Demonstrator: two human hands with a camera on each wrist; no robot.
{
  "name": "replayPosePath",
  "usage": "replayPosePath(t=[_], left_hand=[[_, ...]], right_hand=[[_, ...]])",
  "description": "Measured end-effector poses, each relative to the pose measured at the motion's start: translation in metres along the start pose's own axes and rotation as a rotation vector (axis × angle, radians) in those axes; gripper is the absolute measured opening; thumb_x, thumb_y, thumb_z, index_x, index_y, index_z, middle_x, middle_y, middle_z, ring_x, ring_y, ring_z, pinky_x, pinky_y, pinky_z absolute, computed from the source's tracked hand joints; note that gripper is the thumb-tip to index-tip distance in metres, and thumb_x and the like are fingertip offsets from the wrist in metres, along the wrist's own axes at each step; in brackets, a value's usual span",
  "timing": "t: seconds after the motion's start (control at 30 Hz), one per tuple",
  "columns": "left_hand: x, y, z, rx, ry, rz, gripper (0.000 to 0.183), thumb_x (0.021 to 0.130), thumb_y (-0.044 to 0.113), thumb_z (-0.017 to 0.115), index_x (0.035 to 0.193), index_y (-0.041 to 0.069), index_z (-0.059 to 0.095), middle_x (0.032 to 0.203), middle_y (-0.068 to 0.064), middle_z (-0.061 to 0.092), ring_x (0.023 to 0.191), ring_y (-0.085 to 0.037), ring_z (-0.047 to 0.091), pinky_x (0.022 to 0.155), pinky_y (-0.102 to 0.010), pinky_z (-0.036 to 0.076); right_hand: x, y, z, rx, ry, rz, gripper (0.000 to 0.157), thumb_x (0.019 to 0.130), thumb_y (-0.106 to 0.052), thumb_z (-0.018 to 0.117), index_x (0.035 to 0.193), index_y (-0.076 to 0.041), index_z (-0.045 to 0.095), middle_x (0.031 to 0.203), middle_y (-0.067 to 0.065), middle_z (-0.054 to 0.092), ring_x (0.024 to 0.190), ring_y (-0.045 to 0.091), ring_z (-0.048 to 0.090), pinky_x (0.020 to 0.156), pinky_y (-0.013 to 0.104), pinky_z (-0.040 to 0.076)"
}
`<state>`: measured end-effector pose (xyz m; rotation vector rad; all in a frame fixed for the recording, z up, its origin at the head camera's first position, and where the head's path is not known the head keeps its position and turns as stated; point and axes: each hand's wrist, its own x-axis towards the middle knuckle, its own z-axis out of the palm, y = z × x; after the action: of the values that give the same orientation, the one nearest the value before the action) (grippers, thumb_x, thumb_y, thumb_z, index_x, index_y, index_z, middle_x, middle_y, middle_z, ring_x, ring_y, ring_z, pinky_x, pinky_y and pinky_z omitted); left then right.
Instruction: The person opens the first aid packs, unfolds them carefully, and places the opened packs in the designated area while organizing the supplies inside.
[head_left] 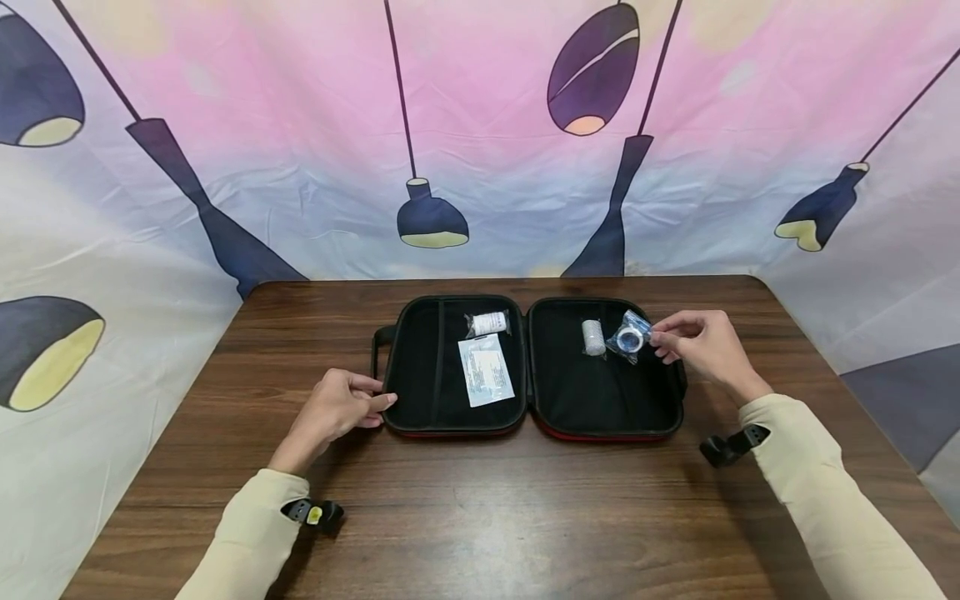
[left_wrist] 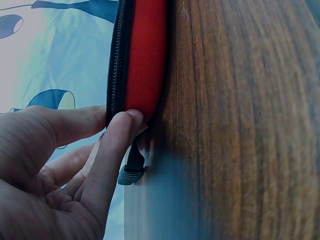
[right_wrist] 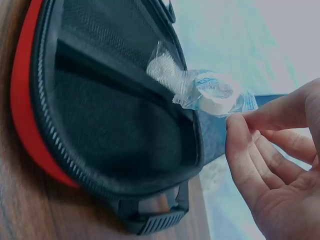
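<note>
A black-lined case (head_left: 607, 400) with a red shell (left_wrist: 145, 60) lies unzipped and spread flat on the table. My left hand (head_left: 341, 408) pinches the rim at its near left corner between thumb and fingers. Over the right half, my right hand (head_left: 705, 346) holds a roll of white tape (right_wrist: 218, 100) by the end of its clear plastic wrapper, between thumb and forefinger. Just left of the tape, a white bandage roll (head_left: 592, 337) in clear wrap lies in that half. The left half holds another wrapped white roll (head_left: 489, 323) and a flat white packet (head_left: 486, 371).
The case sits toward the back of a brown wooden table (head_left: 480, 517). A carry handle (head_left: 381, 337) sticks out on the left side, and another handle (right_wrist: 160, 220) shows on the right half. A printed cloth (head_left: 480, 100) hangs behind the table.
</note>
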<state>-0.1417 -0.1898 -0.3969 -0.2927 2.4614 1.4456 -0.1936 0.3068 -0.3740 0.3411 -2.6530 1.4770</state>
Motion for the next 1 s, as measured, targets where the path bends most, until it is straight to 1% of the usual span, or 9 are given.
replayPosePath(t=[0.2, 0.4, 0.57, 0.7, 0.87, 1.0], left_hand=[[0.0, -0.001, -0.001, 0.002, 0.002, -0.003, 0.048, 0.095, 0.013, 0.074, 0.132, -0.013, 0.058, 0.094, -0.016, 0.072, 0.074, -0.021, 0.074, 0.069, -0.033, 0.062], [0.0, -0.001, -0.001, 0.006, 0.002, 0.002, 0.047, 0.095, 0.012, 0.073, 0.131, -0.013, 0.058, 0.093, -0.015, 0.072, 0.074, -0.021, 0.074, 0.069, -0.033, 0.062], [0.001, -0.001, -0.001, 0.014, 0.006, 0.005, 0.046, 0.095, 0.012, 0.073, 0.131, -0.013, 0.059, 0.093, -0.015, 0.073, 0.074, -0.021, 0.074, 0.069, -0.033, 0.062], [0.001, -0.001, -0.001, 0.022, 0.005, 0.005, 0.046, 0.095, 0.014, 0.073, 0.131, -0.012, 0.059, 0.094, -0.014, 0.073, 0.074, -0.021, 0.074, 0.069, -0.033, 0.062], [0.001, -0.001, -0.001, 0.024, 0.003, 0.005, 0.047, 0.095, 0.014, 0.073, 0.131, -0.012, 0.058, 0.095, -0.014, 0.073, 0.075, -0.021, 0.075, 0.069, -0.033, 0.062], [0.0, -0.001, -0.001, 0.018, 0.002, 0.005, 0.047, 0.095, 0.013, 0.073, 0.131, -0.013, 0.058, 0.096, -0.016, 0.072, 0.075, -0.022, 0.074, 0.069, -0.033, 0.062]], right_hand=[[-0.004, 0.01, -0.005, -0.018, -0.005, 0.092, 0.02, 0.095, -0.005, 0.068, 0.102, 0.013, 0.07, 0.089, 0.025, 0.073, 0.066, 0.017, 0.072, 0.063, 0.037, 0.062], [-0.004, 0.02, -0.002, -0.08, -0.017, 0.172, 0.018, 0.094, -0.002, 0.063, 0.101, 0.013, 0.07, 0.089, 0.023, 0.074, 0.067, 0.014, 0.072, 0.063, 0.033, 0.062], [-0.003, 0.02, 0.002, -0.132, -0.03, 0.212, 0.018, 0.093, -0.001, 0.061, 0.1, 0.012, 0.07, 0.084, 0.017, 0.074, 0.067, 0.014, 0.072, 0.062, 0.03, 0.061], [-0.001, 0.019, 0.004, -0.163, -0.045, 0.241, 0.019, 0.092, -0.002, 0.06, 0.101, 0.011, 0.071, 0.081, 0.013, 0.074, 0.065, 0.016, 0.072, 0.06, 0.03, 0.061], [0.0, 0.016, 0.009, -0.165, -0.073, 0.242, 0.02, 0.09, 0.0, 0.059, 0.099, 0.011, 0.072, 0.081, 0.014, 0.075, 0.064, 0.018, 0.072, 0.059, 0.031, 0.061], [0.001, 0.014, 0.014, -0.166, -0.097, 0.245, 0.017, 0.089, 0.0, 0.062, 0.098, 0.01, 0.072, 0.078, 0.012, 0.074, 0.065, 0.019, 0.072, 0.059, 0.031, 0.061]])
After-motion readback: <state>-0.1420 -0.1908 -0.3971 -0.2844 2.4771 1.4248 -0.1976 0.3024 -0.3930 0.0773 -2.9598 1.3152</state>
